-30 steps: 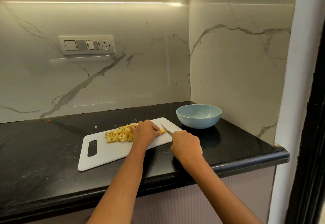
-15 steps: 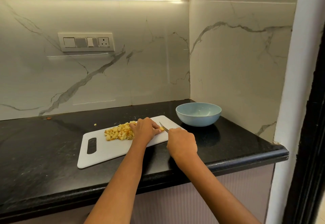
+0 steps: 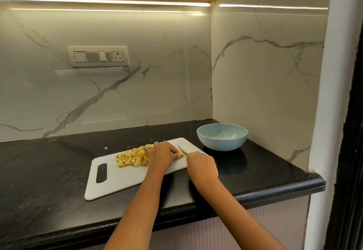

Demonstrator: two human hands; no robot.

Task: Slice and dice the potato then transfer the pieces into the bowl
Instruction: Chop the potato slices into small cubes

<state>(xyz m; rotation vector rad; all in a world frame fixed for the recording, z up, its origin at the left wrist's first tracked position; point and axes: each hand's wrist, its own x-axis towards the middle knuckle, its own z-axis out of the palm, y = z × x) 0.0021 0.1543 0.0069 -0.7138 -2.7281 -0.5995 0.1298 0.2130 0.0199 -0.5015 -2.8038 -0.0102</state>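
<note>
Last potato piece being diced on a white cutting board [image 3: 121, 179].

The small piece [image 3: 180, 152] is pinned by curled left hand [image 3: 161, 154] fingertips; the knife [image 3: 182, 150] is gripped in the right hand [image 3: 202, 166], blade angled down. Fingertips are best kept tucked back. Diced potato [image 3: 132, 158] is piled just left; the blue bowl [image 3: 222, 136] sits unfilled on the black tabletop [image 3: 49, 171].

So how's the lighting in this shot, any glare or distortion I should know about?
Head view: the under-cabinet light strip burns bright and mirrors on the marble wall; the black counter reflects the bowl; wide-angle bend curves the counter edge; the diced potato looks soft.
</note>
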